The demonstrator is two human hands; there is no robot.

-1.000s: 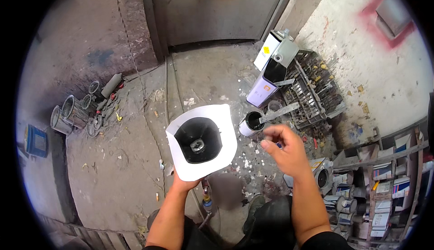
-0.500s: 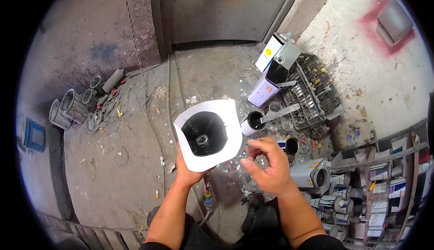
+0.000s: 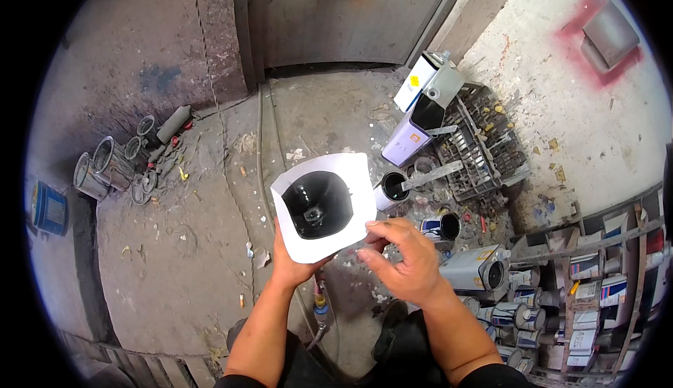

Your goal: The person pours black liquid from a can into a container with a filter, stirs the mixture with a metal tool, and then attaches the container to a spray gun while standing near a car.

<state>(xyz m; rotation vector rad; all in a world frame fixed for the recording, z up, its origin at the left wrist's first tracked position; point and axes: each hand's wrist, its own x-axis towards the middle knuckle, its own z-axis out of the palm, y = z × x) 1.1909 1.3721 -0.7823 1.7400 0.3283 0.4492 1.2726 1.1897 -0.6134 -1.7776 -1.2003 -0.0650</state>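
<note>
A cup with a glossy black inside point(image 3: 317, 209) faces up at me, with a white sheet point(image 3: 361, 185) standing out round its mouth like a collar. My left hand point(image 3: 289, 265) holds it from below and the left; most of those fingers are hidden behind the sheet. Below it, an air hose with a coloured coupling point(image 3: 320, 309) hangs down. My right hand point(image 3: 406, 258) is at the sheet's lower right edge, its index fingertip at the edge and its thumb apart, with nothing seen between them.
An open paint can point(image 3: 392, 190) with a flat stick stands to the right, beside a grey crate point(image 3: 473, 150) and rectangular tins point(image 3: 408, 139). Another open can point(image 3: 443, 227) is nearer. Several tins fill a rack point(image 3: 568, 304) at the right. Used cans point(image 3: 112, 164) line the left wall.
My right hand has moved left to the edge of the white sheet. My left hand and the cup have stayed nearly where they were.
</note>
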